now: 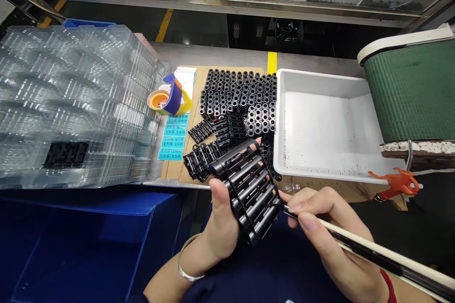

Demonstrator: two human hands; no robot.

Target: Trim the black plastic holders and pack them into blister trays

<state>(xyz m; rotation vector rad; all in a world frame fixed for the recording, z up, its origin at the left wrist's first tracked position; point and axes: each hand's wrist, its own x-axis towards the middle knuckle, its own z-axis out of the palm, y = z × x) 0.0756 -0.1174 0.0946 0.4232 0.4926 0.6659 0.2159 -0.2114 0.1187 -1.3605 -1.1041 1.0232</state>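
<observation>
My left hand (222,222) holds a black ribbed plastic part (249,189) up over the table's front edge, tilted, with fingertips showing behind it. My right hand (330,227) is closed around a long cream-and-black tool (377,253). The tool's dark, narrow tip touches the lower right side of the held part. Just beyond the hands, a pile of similar black parts (236,99) lies on a cardboard sheet (199,78); some stand in tight rows and others lie loose at the front.
Clear plastic trays (71,90) are stacked at left, above a blue bin (71,246). A tape dispenser (172,97) stands by blue labels (172,142). At right are a white tray (320,128) with dark specks, an orange tool (400,184) and a green belt (415,90).
</observation>
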